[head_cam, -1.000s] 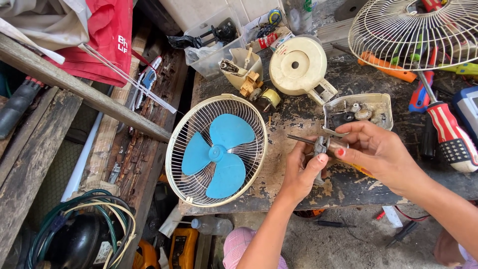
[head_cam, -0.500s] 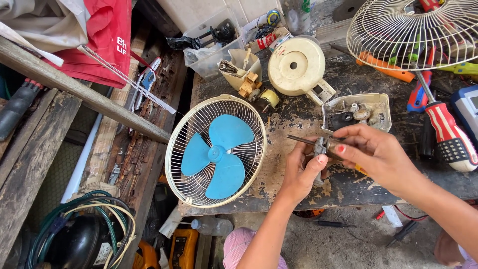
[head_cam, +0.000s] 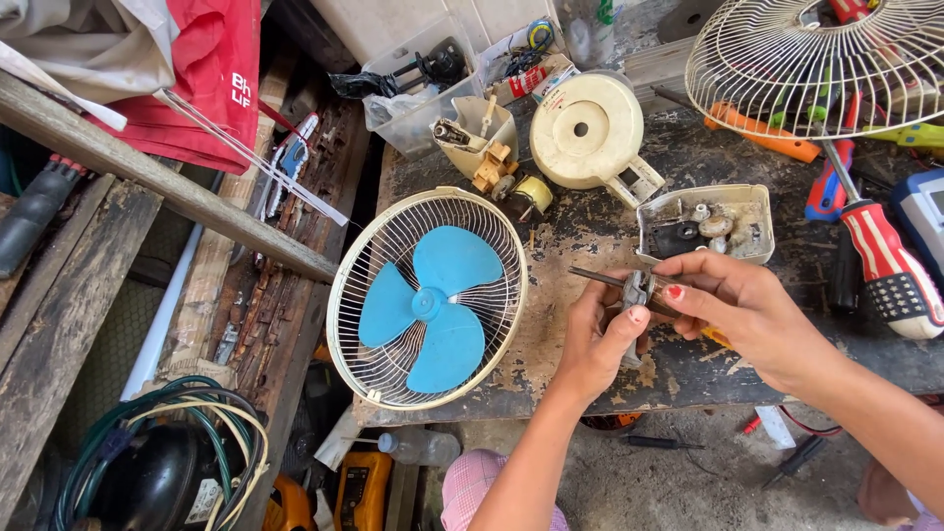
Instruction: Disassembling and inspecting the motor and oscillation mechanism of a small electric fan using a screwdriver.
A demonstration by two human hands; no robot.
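A fan guard (head_cam: 427,298) with a blue blade (head_cam: 433,307) lay at the centre of the bench (head_cam: 590,221). Above it sat a cream motor cover (head_cam: 587,130), and right of that a small tray (head_cam: 704,223) of parts. A wire grille (head_cam: 821,61) filled the upper right, over a red-handled screwdriver (head_cam: 890,270). Red cloth (head_cam: 202,84) hung upper left; coiled hose (head_cam: 162,447) lay lower left.

The fingers of the left hand (head_cam: 600,339) and right hand (head_cam: 747,310) covered most of the small metal part (head_cam: 637,288), so its shape could not be told. The wire guard (head_cam: 816,59) was cut off by the top and right edges, as was the meter (head_cam: 924,211).
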